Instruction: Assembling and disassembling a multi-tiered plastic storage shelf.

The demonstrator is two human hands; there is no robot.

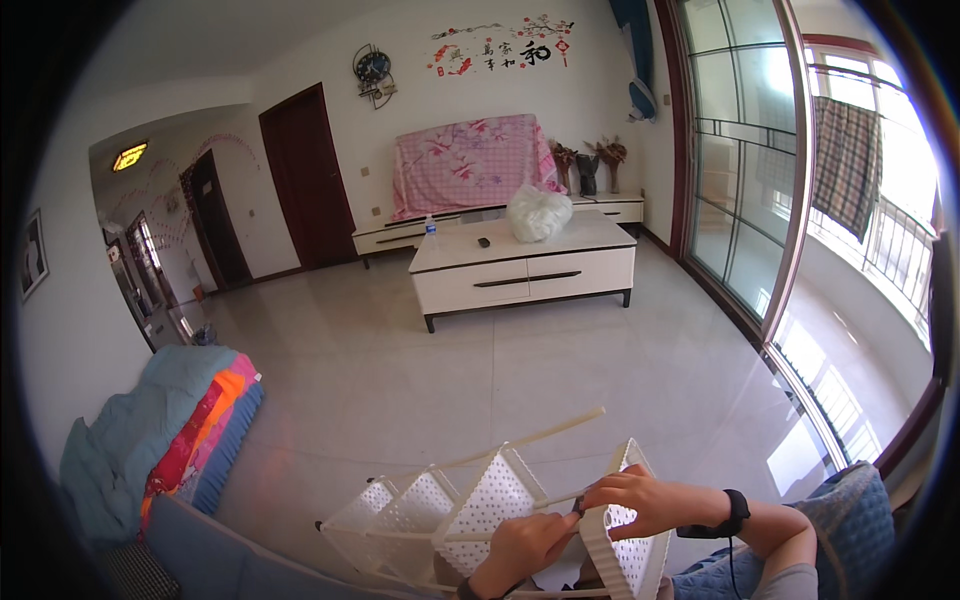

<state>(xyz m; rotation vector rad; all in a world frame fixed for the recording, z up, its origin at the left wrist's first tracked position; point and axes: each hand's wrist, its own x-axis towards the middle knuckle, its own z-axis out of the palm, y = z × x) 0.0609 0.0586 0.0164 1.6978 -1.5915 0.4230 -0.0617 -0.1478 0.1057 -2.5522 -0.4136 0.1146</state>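
Observation:
A white plastic rack (490,505) lies tipped over in front of me, its perforated shelves set one after another along thin pale poles. At its right end stands the end shelf (640,560), a tray with a dotted base. My left hand (525,550) is closed, its fingers round the pole that runs to this shelf. Bent over the shelf's near corner, my right hand (635,500) pinches at the same joint, fingertips almost touching the left hand's. A small dark spot shows between the fingertips; I cannot make out what it is. Past the rack, one pole (560,428) sticks out loose-ended.
A blue padded seat edge (240,560) runs beneath me. Folded bedding (160,420) is piled at the left. Ahead stands a white coffee table (525,265) bearing a plastic bag (540,213) and a bottle (431,225). Sliding glass doors (740,150) are at the right.

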